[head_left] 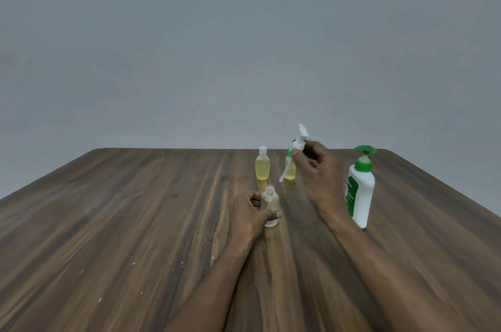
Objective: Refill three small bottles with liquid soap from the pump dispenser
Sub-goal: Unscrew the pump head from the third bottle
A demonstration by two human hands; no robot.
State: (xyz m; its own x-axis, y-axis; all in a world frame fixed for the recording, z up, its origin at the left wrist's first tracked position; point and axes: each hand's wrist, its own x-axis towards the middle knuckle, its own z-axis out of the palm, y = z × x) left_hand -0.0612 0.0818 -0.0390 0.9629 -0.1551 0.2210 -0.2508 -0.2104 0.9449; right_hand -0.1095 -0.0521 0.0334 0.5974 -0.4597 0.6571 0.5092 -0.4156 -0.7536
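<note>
My left hand [250,212] grips a small clear bottle [269,200] that stands upright on the wooden table [135,223] with its neck uncapped. My right hand [315,169] holds a white pump top [299,140] in the air, its dip tube [284,173] hanging down to the left. Behind them stand two small bottles of yellow liquid: one with a white cap [262,165], one with a green tip [290,170] partly hidden by the tube and my right hand. A white pump dispenser with a green pump [362,188] stands at the right.
Small pale crumbs [135,277] lie scattered on the near left of the table. A plain grey wall [244,47] rises behind the table's far edge. The table's right edge runs close past the dispenser.
</note>
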